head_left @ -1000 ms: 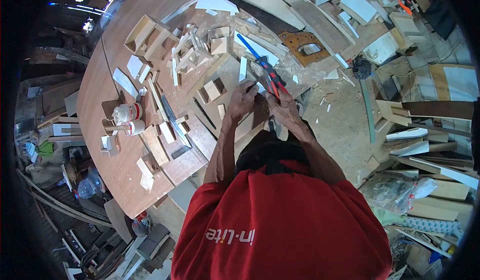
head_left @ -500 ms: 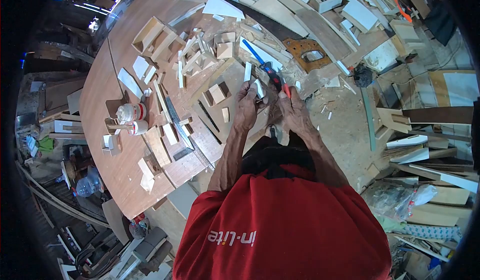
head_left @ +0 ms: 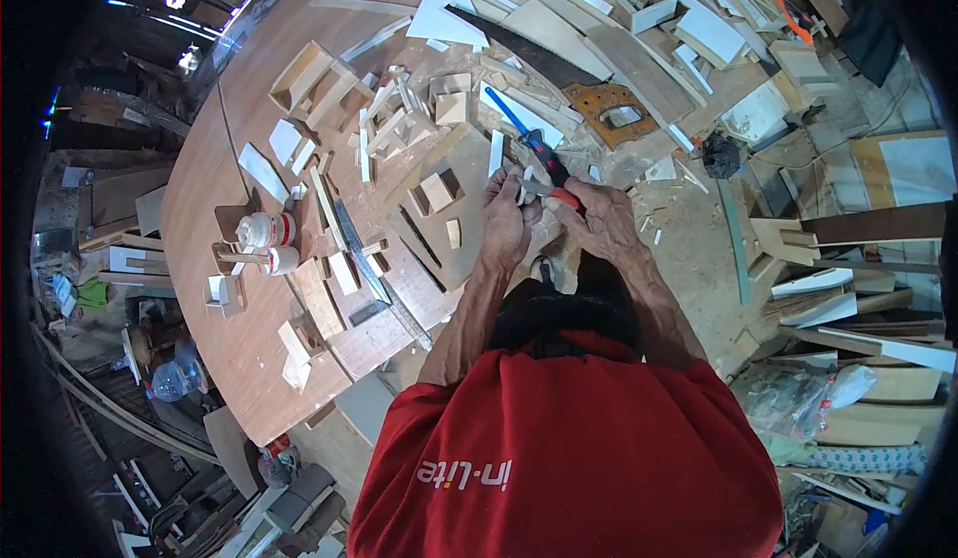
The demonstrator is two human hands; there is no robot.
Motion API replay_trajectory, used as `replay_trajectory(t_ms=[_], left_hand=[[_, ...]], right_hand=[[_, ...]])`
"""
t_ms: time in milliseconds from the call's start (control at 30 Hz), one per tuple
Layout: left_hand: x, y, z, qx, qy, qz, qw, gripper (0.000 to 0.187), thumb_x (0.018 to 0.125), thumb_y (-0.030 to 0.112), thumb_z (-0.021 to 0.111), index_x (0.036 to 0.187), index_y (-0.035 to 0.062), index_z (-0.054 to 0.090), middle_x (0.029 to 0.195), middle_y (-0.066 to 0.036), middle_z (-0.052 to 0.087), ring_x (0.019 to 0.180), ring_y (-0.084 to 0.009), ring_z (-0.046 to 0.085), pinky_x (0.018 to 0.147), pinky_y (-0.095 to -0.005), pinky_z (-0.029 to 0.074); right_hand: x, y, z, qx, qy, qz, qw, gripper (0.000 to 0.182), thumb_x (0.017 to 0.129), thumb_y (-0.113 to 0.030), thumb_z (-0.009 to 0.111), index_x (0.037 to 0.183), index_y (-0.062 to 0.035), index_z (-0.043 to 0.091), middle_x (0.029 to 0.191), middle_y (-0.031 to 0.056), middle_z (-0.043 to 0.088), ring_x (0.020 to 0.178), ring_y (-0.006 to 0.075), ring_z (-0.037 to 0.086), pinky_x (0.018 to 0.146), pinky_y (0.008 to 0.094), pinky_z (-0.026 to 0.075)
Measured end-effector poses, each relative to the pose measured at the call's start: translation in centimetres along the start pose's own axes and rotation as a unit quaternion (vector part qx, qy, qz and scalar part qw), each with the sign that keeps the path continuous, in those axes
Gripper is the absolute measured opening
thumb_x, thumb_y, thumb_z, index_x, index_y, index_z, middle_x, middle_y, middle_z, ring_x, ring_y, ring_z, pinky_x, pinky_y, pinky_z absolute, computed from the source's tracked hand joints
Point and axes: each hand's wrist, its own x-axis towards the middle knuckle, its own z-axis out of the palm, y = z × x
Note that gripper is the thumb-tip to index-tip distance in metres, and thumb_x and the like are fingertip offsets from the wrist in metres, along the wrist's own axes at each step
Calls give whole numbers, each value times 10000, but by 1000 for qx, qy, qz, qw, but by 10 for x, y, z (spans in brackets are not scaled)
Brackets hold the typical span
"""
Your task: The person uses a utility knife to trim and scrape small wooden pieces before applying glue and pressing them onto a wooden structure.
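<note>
My left hand [head_left: 506, 224] is closed, pinching a small white piece of wood [head_left: 527, 181] between thumb and fingers. My right hand [head_left: 602, 221] wraps round a red-handled blade tool [head_left: 565, 198]; its short metal end points left and meets the small piece, and its exact kind is hard to make out. Just beyond both hands lies a blue tool with a black grip [head_left: 544, 154]. A white strip [head_left: 496, 151] rests near my left fingertips. On the board to the left sit a small wooden box-shaped piece [head_left: 436, 192] and a small loose block [head_left: 454, 233].
A handsaw with a wooden handle [head_left: 611, 114] lies at the back among offcuts. White glue tubs [head_left: 267, 229] stand on the table's left, near a steel square [head_left: 364, 259]. Small wooden assemblies [head_left: 399, 124] crowd the middle. Stacked boards [head_left: 868, 303] fill the right side.
The red-handled tool has turned from pointing away to lying across, its blade now at the small piece. My right hand has rotated inward, and both hands have moved slightly nearer me.
</note>
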Motion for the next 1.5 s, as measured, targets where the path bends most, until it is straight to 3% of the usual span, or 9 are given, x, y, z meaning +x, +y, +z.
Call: replay_trajectory(t_ms=[367, 567, 667, 733, 967, 1167, 1233, 1467, 1500], left_hand=[[-7, 1, 9, -42, 13, -21, 999, 91, 955, 161, 471, 934, 93, 527, 654, 1, 478, 473, -74, 349, 448, -225, 270], [-21, 13, 10, -44, -74, -2, 996, 101, 958, 128, 444, 890, 98, 512, 639, -17, 476, 475, -82, 355, 453, -229, 293], [-11, 11, 8, -78, -16, -40, 996, 103, 958, 127, 432, 895, 101, 510, 648, -14, 476, 478, -84, 355, 453, -227, 290], [-10, 10, 9, -63, 12, -50, 997, 161, 984, 195, 378, 958, 94, 501, 657, 28, 433, 500, -67, 337, 480, -214, 268], [-14, 12, 28, -11, 144, -73, 987, 188, 975, 145, 331, 1026, 113, 509, 707, 17, 471, 516, -71, 355, 500, -231, 298], [-15, 5, 12, -81, 54, -75, 992, 128, 946, 99, 419, 991, 95, 538, 683, -47, 517, 490, -86, 373, 457, -227, 303], [-19, 6, 17, -58, 65, -103, 991, 166, 971, 148, 347, 1009, 107, 503, 658, 21, 451, 492, -67, 327, 478, -235, 269], [-25, 4, 21, -95, 71, -139, 983, 165, 978, 199, 378, 977, 96, 507, 611, 49, 392, 483, -69, 287, 450, -222, 226], [-27, 7, 17, -117, 41, -127, 984, 158, 974, 188, 385, 943, 97, 510, 602, 43, 390, 477, -74, 295, 444, -230, 239]], right_hand=[[13, 13, -16, -77, -28, -79, 994, 351, 780, -422, 679, 801, -79, 607, 678, 82, 609, 606, 266, 615, 561, 350, 474], [14, 46, -30, -51, 35, 65, 996, 286, 810, -360, 662, 840, -77, 634, 618, 93, 597, 583, 264, 620, 547, 340, 474], [14, 16, -35, 23, -9, 71, 997, 288, 826, -363, 645, 816, -75, 626, 598, 99, 587, 550, 269, 604, 524, 353, 460], [13, 9, -23, -7, -13, -46, 999, 335, 825, -410, 636, 781, -78, 614, 574, 86, 579, 527, 265, 591, 508, 366, 443], [19, 7, -15, -67, -46, -81, 993, 387, 794, -465, 651, 750, -84, 597, 576, 61, 578, 518, 268, 576, 515, 385, 439], [21, 16, -16, -78, -51, -107, 990, 399, 786, -474, 655, 722, -87, 584, 625, 68, 591, 545, 256, 576, 527, 376, 445], [21, 20, -15, -77, -32, -119, 989, 409, 779, -479, 660, 711, -85, 576, 636, 71, 585, 546, 255, 574, 530, 377, 447], [16, 32, -15, -70, 1, -137, 988, 414, 784, -478, 655, 715, -78, 572, 625, 77, 578, 549, 256, 580, 532, 372, 458], [12, 39, -14, -61, 29, -75, 995, 411, 795, -473, 646, 728, -73, 576, 615, 82, 577, 550, 258, 581, 536, 378, 459]])
